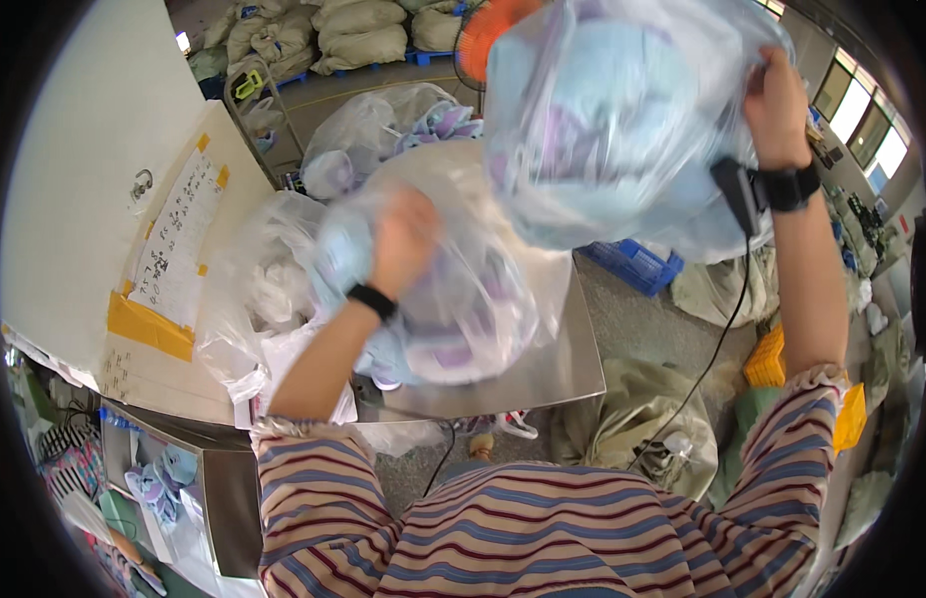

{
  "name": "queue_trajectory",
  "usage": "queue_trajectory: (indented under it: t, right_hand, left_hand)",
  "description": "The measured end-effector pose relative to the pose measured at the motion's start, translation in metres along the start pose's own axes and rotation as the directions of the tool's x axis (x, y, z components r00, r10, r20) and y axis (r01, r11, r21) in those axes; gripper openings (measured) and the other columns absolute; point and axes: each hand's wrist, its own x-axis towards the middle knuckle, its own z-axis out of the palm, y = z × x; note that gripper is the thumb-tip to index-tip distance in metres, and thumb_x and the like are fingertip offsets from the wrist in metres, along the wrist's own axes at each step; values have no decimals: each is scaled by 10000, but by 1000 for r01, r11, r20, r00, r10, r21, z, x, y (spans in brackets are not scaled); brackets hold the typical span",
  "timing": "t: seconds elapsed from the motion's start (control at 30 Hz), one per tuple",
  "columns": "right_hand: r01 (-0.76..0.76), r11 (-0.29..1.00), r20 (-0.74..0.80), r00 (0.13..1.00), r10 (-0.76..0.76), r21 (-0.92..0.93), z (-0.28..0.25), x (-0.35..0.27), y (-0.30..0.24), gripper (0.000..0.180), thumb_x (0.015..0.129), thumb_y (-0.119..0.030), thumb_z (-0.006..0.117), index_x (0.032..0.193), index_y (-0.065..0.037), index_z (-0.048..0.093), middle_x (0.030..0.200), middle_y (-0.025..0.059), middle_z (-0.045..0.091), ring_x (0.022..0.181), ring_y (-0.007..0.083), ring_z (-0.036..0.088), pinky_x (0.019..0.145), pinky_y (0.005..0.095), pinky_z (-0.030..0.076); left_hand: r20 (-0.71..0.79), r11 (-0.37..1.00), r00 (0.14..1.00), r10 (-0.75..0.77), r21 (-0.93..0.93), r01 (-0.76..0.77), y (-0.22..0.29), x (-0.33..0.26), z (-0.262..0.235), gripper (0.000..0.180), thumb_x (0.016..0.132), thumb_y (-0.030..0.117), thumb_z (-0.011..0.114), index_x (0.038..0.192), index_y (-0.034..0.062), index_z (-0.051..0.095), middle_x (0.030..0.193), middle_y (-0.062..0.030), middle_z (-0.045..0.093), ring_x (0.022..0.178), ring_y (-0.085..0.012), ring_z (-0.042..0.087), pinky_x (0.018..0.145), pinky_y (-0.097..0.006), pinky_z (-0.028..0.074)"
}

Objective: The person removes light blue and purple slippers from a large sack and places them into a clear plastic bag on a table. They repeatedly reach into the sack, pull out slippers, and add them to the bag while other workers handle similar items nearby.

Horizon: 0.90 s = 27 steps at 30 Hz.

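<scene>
My right hand [779, 108] is closed on the edge of a large clear plastic bag [622, 120], raised at the upper right. Soft light blue and purple items show through the plastic, blurred by motion. A black device on a cord [737, 194] hangs beside my right wrist. My left hand [407, 237] is over a second clear bag [473, 309] of similar light blue and purple items, which lies on the metal table [573, 374]. Motion smears its fingers, so I cannot see whether they grip the plastic.
Crumpled clear plastic [274, 289] lies left of the table bag, beside a white panel [114, 149] with a taped handwritten sheet. Another filled clear bag [368, 135] stands behind. On the floor are a blue crate [632, 266] and pale sacks [632, 409]. An orange fan [480, 45] stands farther back.
</scene>
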Motion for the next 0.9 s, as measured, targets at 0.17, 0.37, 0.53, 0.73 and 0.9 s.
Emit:
queue_trajectory:
  t: [0.17, 0.37, 0.53, 0.73, 0.9]
  right_hand:
    - [264, 954, 55, 960, -274, 145, 134, 18, -19, 119, 774, -25, 486, 844, -79, 566, 642, 5, 485, 488, 93, 406, 440, 232, 324]
    - [440, 876, 238, 888, -393, -198, 169, -80, 72, 178, 727, -57, 538, 898, -9, 527, 707, 140, 545, 648, 245, 559, 591, 356, 452]
    - [552, 751, 894, 433, 113, -362, 59, -226, 239, 437, 666, -63, 604, 1089, -115, 508, 973, 147, 597, 862, 346, 593, 721, 421, 478]
    - [536, 813, 920, 392, -2, -226, 22, -288, 253, 437, 674, -57, 630, 1086, -94, 489, 948, 130, 571, 821, 332, 571, 704, 410, 476]
    - [150, 925, 663, 737, 131, -349, -112, -311, 165, 255, 720, -17, 606, 962, -23, 528, 847, 126, 582, 754, 306, 584, 663, 371, 471]
  left_hand:
    - [754, 951, 652, -78, 252, -178, -16, -86, 38, 257, 713, 170, 613, 927, 46, 540, 1066, -131, 442, 1072, -335, 406, 872, -476, 391]
    - [772, 998, 634, -43, 61, -7, -22, -84, 30, 399, 796, 233, 585, 1155, 75, 512, 1297, -148, 380, 1237, -318, 326, 978, -510, 307]
    - [663, 879, 729, -173, 438, -190, 33, -101, -20, 487, 752, 255, 614, 1196, 89, 502, 1330, -143, 383, 1274, -329, 311, 986, -547, 283]
    - [513, 867, 827, -232, 494, -63, 126, -77, 13, 470, 727, 219, 646, 1161, 87, 526, 1353, -156, 364, 1298, -350, 272, 999, -530, 251]
    - [502, 877, 853, -139, 463, -130, 164, -163, 51, 399, 727, 195, 647, 1092, 61, 558, 1257, -142, 456, 1183, -396, 397, 981, -479, 303]
